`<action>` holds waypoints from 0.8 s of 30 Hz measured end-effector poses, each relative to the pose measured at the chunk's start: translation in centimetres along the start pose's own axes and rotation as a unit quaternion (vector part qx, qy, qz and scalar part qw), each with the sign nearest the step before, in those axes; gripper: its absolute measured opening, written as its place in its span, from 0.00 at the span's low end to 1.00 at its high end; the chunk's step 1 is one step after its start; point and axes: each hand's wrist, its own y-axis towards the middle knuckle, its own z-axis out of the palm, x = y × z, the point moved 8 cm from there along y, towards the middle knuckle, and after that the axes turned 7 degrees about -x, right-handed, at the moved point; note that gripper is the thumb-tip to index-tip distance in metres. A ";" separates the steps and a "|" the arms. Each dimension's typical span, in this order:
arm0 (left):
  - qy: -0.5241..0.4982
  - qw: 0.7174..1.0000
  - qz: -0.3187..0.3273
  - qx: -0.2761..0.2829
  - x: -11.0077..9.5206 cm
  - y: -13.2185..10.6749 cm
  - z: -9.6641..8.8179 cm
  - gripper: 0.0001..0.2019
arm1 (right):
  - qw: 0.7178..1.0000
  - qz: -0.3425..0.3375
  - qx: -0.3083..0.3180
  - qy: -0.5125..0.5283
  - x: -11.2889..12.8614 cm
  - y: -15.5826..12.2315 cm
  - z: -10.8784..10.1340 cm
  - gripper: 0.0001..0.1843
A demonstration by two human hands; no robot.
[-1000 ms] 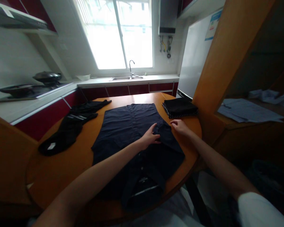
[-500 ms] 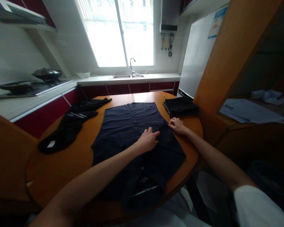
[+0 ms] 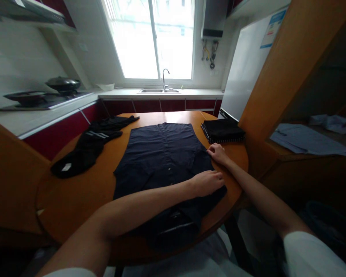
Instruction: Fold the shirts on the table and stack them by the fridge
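A dark navy button-up shirt (image 3: 161, 154) lies spread flat on a round wooden table (image 3: 83, 192), collar towards me. My left hand (image 3: 207, 183) reaches across and lies flat on the shirt's right sleeve near the table edge, fingers stretched out. My right hand (image 3: 217, 153) rests on the shirt's right edge a little further away, fingers lying low on the cloth; nothing shows in it.
A crumpled black garment with white stripes (image 3: 88, 148) lies on the table's left. A folded dark pile (image 3: 222, 130) sits at the far right. Beyond are a counter with a sink (image 3: 158, 91), a stove (image 3: 43, 98), a white fridge (image 3: 248, 69) and a wooden shelf with papers (image 3: 302, 138).
My left hand has slid from the shirt's middle rightward and towards me, onto the right sleeve. My right hand has stayed near the right edge. The camera has shifted slightly.
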 end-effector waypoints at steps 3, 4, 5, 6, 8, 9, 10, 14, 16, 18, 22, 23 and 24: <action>-0.098 0.995 0.009 0.003 0.0 -0.2 -0.7 0.06 | 1.000 0.002 0.001 0.000 0.0 0.0 0.0 0.08; -0.143 0.990 -0.012 -0.007 0.8 -0.2 -1.1 0.06 | 1.000 0.000 0.001 0.001 0.0 0.0 0.1 0.08; -0.184 0.982 -0.047 -0.024 2.1 -0.2 -1.4 0.07 | 1.000 -0.002 0.001 0.001 0.0 0.0 0.0 0.09; -0.213 0.972 -0.092 -0.046 3.8 -0.3 -1.7 0.09 | 1.000 -0.004 -0.001 0.004 0.1 0.1 0.0 0.09; -0.230 0.951 -0.192 -0.082 7.9 -1.0 -1.7 0.12 | 1.000 -0.002 -0.015 0.017 0.2 0.2 -0.4 0.12; -0.224 0.942 -0.233 -0.089 9.9 -1.5 -1.3 0.13 | 0.999 0.003 -0.028 0.028 0.3 0.2 -0.7 0.14; -0.219 0.936 -0.262 -0.083 11.5 -2.0 -0.7 0.14 | 0.998 0.009 -0.045 0.040 0.4 0.1 -1.1 0.16; -0.228 0.922 -0.311 -0.038 15.0 -4.0 2.4 0.22 | 0.992 -0.020 -0.080 0.090 2.2 -2.2 -2.6 0.26; -0.236 0.917 -0.320 -0.037 15.4 -4.6 3.2 0.23 | 0.993 -0.074 -0.032 0.091 3.9 -4.9 -2.5 0.28; -0.239 0.915 -0.323 -0.037 15.3 -4.8 3.6 0.24 | 0.991 -0.113 0.046 0.057 5.2 -8.2 -2.1 0.30; -0.249 0.911 -0.326 -0.043 15.2 -4.8 3.6 0.24 | 0.978 -0.140 0.155 -0.004 6.1 -14.5 -3.0 0.36; -0.253 0.910 -0.327 -0.046 15.2 -4.7 3.6 0.25 | 0.976 -0.141 0.168 -0.006 6.2 -15.8 -3.5 0.37; -0.256 0.908 -0.327 -0.049 15.3 -4.7 3.6 0.25 | 0.974 -0.139 0.179 -0.003 6.3 -16.8 -4.2 0.38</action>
